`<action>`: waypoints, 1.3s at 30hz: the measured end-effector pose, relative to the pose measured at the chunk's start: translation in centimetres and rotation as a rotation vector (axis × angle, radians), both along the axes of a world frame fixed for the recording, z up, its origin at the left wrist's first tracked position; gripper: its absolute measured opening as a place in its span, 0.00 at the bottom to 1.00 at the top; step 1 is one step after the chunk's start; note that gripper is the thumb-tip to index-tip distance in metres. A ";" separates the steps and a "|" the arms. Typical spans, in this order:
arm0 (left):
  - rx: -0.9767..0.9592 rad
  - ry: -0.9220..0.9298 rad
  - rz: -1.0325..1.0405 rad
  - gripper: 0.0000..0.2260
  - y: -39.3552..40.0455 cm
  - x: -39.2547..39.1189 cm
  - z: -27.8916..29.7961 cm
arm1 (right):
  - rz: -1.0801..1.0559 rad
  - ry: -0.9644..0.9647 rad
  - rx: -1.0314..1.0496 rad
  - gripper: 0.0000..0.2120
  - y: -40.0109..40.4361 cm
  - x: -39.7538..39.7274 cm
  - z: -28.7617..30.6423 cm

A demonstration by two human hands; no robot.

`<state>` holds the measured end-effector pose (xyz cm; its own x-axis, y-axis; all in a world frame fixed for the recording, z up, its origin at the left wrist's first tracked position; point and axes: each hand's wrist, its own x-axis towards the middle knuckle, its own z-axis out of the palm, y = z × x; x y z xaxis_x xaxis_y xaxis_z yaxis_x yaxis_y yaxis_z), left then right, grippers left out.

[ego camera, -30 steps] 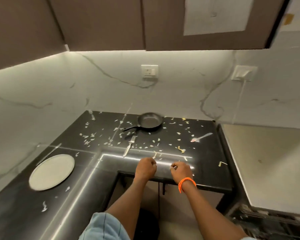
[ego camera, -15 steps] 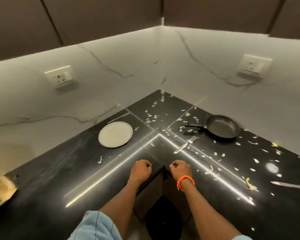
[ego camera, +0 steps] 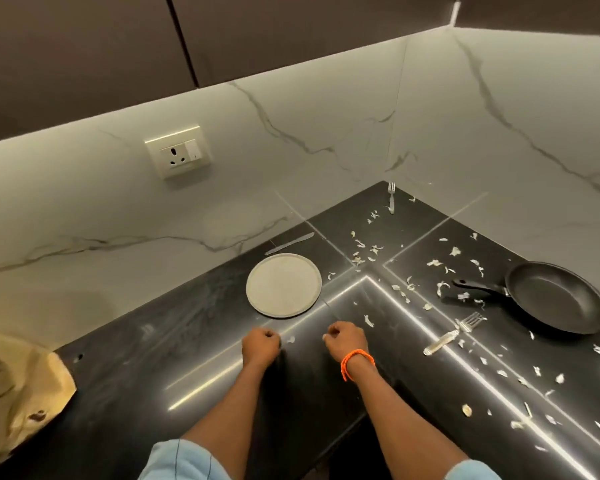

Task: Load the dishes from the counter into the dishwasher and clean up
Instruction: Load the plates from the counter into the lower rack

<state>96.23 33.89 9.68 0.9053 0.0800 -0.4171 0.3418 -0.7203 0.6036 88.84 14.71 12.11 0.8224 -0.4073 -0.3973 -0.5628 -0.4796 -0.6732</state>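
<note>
Plate [ego camera: 283, 285], round, pale, flat on black L-shaped counter [ego camera: 153, 368], just beyond both hands, apart from them. Knife [ego camera: 289, 243] behind plate, close to marble backsplash [ego camera: 326, 140], lying flat. Fork [ego camera: 391, 197] deep in the corner, tines toward the wall. Second fork [ego camera: 454, 332] on the right run of counter, tines just beside rim of black frying pan [ego camera: 556, 296]; whether touching, cannot tell. Pan upright, handle pointing left, toward the corner. Pale scraps [ego camera: 359, 260] scattered from corner outward along the right side, thickest between plate and pan, more trailing to lower right. Left hand [ego camera: 260, 345] clenched into a fist, nothing visible in it, low over counter near front edge; contact with surface unclear. Right hand [ego camera: 346, 341] likewise curled tight, nothing visible held, orange band [ego camera: 356, 362] on wrist. One small scrap lying between the two fists. Pale blue sleeves [ego camera: 184, 460] at bottom edge. Brown paper bag [ego camera: 18, 393] at far left, on the counter end. Wall socket [ego camera: 178, 154] on backsplash above left run. Dark cabinets [ego camera: 84, 46] overhead.
</note>
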 end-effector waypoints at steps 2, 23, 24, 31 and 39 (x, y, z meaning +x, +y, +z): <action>-0.056 0.040 0.095 0.08 0.6 3.7 -1.3 | 0.083 0.057 -0.017 0.24 0.6 2.8 0.0; -0.256 0.171 0.286 0.10 0.8 19.1 -1.5 | -0.460 -0.021 0.247 0.17 1.3 17.2 -2.9; -0.308 0.202 0.282 0.10 0.9 19.2 -1.7 | -0.539 -0.051 0.338 0.15 0.8 17.4 -3.4; -0.607 0.237 0.144 0.07 1.3 19.6 0.1 | -0.652 -0.198 0.613 0.07 -0.8 16.0 -1.9; -1.065 0.162 0.055 0.23 -3.1 17.5 4.1 | -0.710 -0.493 0.422 0.07 -3.5 13.4 0.3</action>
<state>113.70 30.76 13.76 0.8394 -0.3556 -0.4110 0.4898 0.1675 0.8556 102.28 11.24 12.45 0.5527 -0.7772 -0.3007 -0.2364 0.1997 -0.9509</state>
